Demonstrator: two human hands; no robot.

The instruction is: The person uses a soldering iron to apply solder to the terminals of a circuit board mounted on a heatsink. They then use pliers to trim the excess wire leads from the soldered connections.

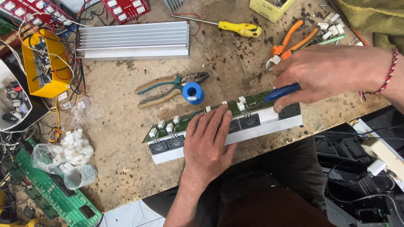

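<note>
A long green circuit board (185, 122) with white connectors and black transistors lies on an aluminium bracket (269, 128) at the workbench's front edge. My left hand (208, 141) rests flat on the middle of the board, fingers spread, pressing it down. My right hand (330, 75) is at the board's right end, closed around a blue-handled tool (281, 91) whose tip is hidden under my fingers, with the thumb touching the bracket beside a black transistor (289, 110).
Pliers with green-tan handles (168, 86) and a blue solder spool (193, 92) lie just behind the board. Farther back are a finned heatsink (134, 40), a yellow screwdriver (240, 28) and orange cutters (290, 44). Left: a yellow box (44, 63), a bag of white connectors (75, 149), another green board (54, 197).
</note>
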